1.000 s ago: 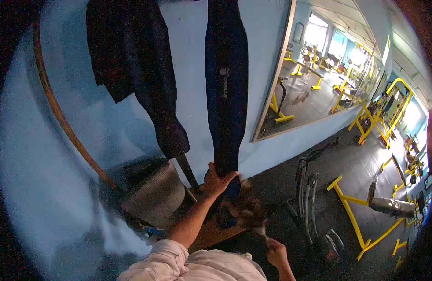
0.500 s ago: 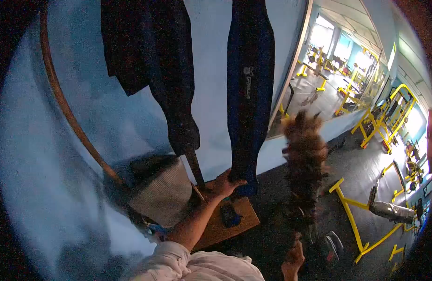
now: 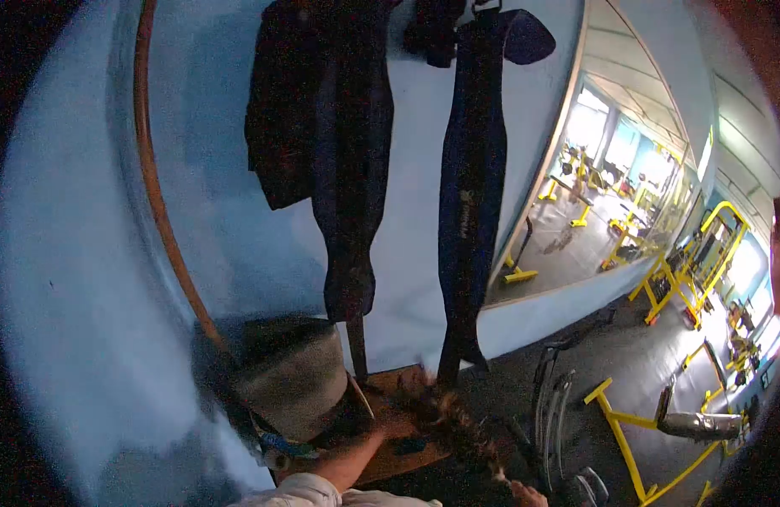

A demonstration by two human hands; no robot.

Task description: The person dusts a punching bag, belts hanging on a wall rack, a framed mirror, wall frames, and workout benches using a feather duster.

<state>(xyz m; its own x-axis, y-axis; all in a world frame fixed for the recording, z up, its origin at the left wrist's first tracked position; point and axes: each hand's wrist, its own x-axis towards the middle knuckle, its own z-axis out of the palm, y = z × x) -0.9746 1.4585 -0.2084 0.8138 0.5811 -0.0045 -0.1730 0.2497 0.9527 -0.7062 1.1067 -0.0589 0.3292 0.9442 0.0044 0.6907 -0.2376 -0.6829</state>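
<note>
My right hand (image 3: 527,493), at the bottom edge, is closed around the handle of a brown feather duster (image 3: 458,425). The duster slants up and left, its feathers passing in front of my left hand (image 3: 397,422). Those feathers hide the left fingers, so their grip cannot be made out. Just above, the lower end of a long dark belt (image 3: 473,186) with pale lettering hangs against the blue wall. Left of it hangs another dark belt (image 3: 354,169). Under my left arm is a wooden board or tabletop (image 3: 411,463).
A grey-brown box-like object (image 3: 297,376) stands left of my forearm. A brown cable or pipe (image 3: 158,207) runs down the wall (image 3: 212,253). A framed mirror (image 3: 593,194) hangs right of the belts. Yellow-framed gym machines (image 3: 614,418) stand on the dark floor (image 3: 567,363).
The duster has swung from upright at the right down and left across my left hand. My left hand has come away from the belt's lower end. The view has shifted, showing more wall above.
</note>
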